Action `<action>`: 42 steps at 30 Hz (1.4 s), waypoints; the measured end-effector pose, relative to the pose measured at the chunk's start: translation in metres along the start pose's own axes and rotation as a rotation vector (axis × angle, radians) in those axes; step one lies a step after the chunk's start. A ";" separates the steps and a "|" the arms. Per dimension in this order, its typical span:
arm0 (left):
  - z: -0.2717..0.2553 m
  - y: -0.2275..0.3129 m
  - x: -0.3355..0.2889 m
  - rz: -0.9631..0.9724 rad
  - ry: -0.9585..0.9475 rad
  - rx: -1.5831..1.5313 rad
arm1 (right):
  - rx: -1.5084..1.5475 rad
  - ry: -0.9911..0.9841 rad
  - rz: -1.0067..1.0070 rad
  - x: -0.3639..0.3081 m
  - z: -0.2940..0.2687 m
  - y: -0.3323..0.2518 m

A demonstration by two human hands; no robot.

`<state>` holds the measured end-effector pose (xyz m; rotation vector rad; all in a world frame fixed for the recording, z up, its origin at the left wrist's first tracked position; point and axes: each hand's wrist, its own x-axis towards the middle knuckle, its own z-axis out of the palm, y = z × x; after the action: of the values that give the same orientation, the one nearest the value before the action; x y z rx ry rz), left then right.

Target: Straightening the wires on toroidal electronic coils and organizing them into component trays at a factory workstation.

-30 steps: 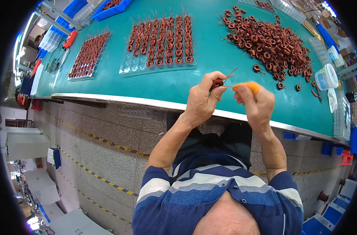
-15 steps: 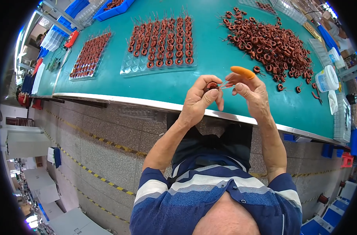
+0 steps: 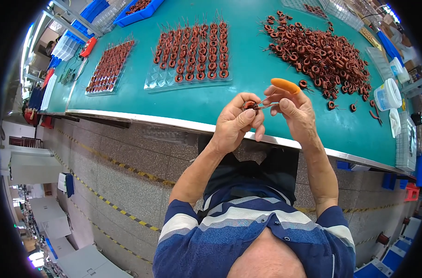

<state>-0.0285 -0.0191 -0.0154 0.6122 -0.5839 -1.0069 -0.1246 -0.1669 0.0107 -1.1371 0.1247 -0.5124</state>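
Holds the coil (image 3: 250,105) a bit lower and more to the left than one second ago, with more of the ring in sight. Keeps it in the left hand (image 3: 234,123) as before. Lifts the orange cover (image 3: 285,85), on the right pointing finger, up above the thumb, unlike one second ago, when low beside it. Points the wires (image 3: 266,107) sideways, toward the right hand (image 3: 298,113), instead of partly up.

Pinches the coil between left thumb and fingers, with the lower fingers bent. Curves the right fingers and thumb near the wire ends, with a gap between thumb and cover. Cannot tell if pinching the wires there.

Hangs above the green table (image 3: 192,104), near its front edge. Looks round and red-brown, like a small ring wrapped in wire, with a dark middle and long, thin wires.

One coil in hand. One big pile (image 3: 324,53), with too many to count. At least three loose coils (image 3: 331,105) just beside it. One middle tray (image 3: 155,84) with seven lines of coils: five long, two shorter at the left. One left tray (image 3: 99,92), too tightly packed to count. One blue bin (image 3: 139,19) at the back. One pair of pliers (image 3: 375,112) near the pile.
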 end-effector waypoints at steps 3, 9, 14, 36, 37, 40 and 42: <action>-0.004 -0.002 0.000 -0.022 -0.037 -0.034 | 0.019 -0.054 0.014 0.001 -0.003 0.000; -0.003 -0.005 0.005 0.028 0.032 0.393 | -0.160 0.083 0.091 -0.001 -0.018 0.005; 0.000 -0.010 0.006 0.220 0.125 0.967 | -0.228 0.124 0.128 0.000 -0.018 0.005; 0.014 -0.018 -0.005 0.012 0.121 0.607 | -0.673 0.169 -0.187 -0.026 -0.008 0.013; 0.014 -0.018 -0.006 0.008 0.115 0.608 | -0.512 0.163 -0.157 -0.024 -0.006 0.011; 0.016 -0.010 -0.008 -0.105 0.064 0.664 | -0.278 0.125 -0.132 -0.020 -0.009 0.008; 0.019 -0.008 -0.009 -0.073 0.060 0.734 | -0.279 0.054 -0.060 -0.017 -0.014 0.006</action>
<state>-0.0500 -0.0185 -0.0097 1.3131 -0.8885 -0.8227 -0.1421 -0.1691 -0.0032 -1.4032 0.2145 -0.5923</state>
